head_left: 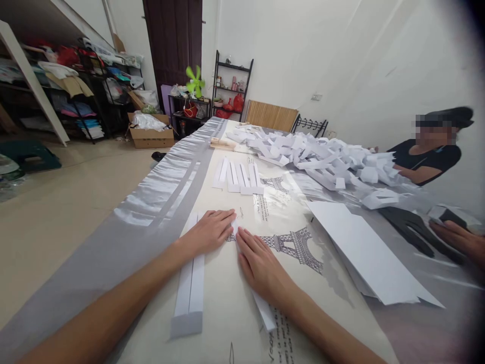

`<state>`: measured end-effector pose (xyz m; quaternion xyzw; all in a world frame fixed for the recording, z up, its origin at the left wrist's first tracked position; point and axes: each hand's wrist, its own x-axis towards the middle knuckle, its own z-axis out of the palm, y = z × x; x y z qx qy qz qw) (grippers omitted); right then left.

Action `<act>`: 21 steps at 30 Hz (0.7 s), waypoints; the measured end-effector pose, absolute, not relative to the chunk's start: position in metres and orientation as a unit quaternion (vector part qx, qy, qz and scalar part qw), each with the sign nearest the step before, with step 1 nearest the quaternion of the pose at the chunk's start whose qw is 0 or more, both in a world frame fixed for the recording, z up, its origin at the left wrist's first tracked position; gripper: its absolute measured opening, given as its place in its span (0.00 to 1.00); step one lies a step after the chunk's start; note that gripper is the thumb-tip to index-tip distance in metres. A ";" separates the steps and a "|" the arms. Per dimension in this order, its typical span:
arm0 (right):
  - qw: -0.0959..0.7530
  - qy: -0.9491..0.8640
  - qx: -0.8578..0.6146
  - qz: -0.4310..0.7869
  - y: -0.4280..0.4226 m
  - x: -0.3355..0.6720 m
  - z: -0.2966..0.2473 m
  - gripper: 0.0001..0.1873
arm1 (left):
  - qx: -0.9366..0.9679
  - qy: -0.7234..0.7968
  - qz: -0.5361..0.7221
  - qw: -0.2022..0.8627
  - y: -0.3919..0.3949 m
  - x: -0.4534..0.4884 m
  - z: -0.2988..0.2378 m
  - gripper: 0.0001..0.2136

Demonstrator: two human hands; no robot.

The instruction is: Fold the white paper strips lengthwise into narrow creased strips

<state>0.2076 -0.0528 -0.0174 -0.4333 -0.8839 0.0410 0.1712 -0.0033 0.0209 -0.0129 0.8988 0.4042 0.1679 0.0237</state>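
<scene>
My left hand (210, 231) lies flat with fingers stretched out on the table, its fingertips pressing one end of a long white paper strip (261, 308). My right hand (261, 263) lies flat along that same strip, covering its middle; the strip's near end sticks out under my wrist. Beside my left forearm lies a folded white paper strip (189, 296). Several more folded strips (238, 178) lie in a row farther up the table. A stack of white sheets (364, 253) lies to my right.
The table carries a cloth (295, 242) printed with Eiffel towers. A large heap of folded white paper pieces (326, 162) fills the far right. A person in black (428, 156) sits there; another person's hand (458, 240) reaches in at right. Shelves and boxes (151, 134) stand behind.
</scene>
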 end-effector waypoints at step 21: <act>0.196 -0.876 -0.436 0.065 -0.053 0.209 -0.014 0.26 | 0.895 0.404 0.190 -0.007 0.025 -0.005 -0.018 0.18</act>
